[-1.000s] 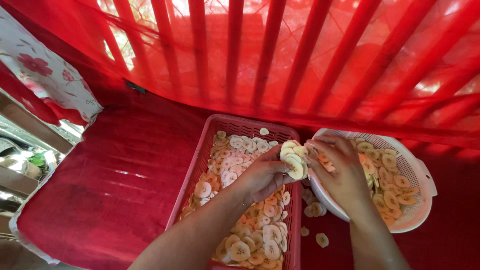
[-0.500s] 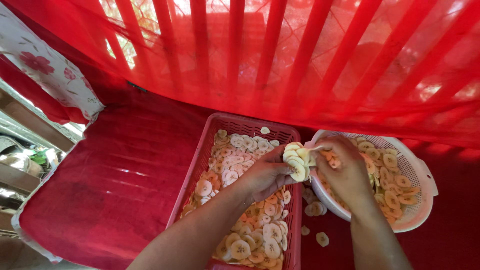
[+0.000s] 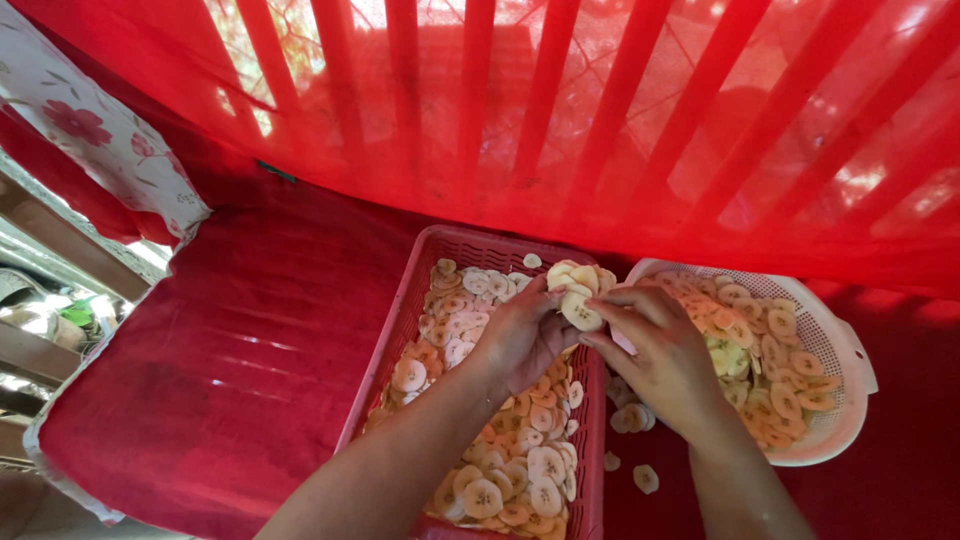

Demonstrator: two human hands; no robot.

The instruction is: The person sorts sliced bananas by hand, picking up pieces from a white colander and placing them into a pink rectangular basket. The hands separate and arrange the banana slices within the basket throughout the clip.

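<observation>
One red cloth (image 3: 200, 380) covers the lower frame. On it, a pink rectangular tray (image 3: 400, 330) and a white round basket (image 3: 850, 370) at right hold banana slices. At centre, left hand (image 3: 520, 335) and right hand (image 3: 660, 355) together grasp a slice stack (image 3: 580, 295).

No packages, labels, signs or screens in frame. Nothing printed or displayed anywhere in the head view.
</observation>
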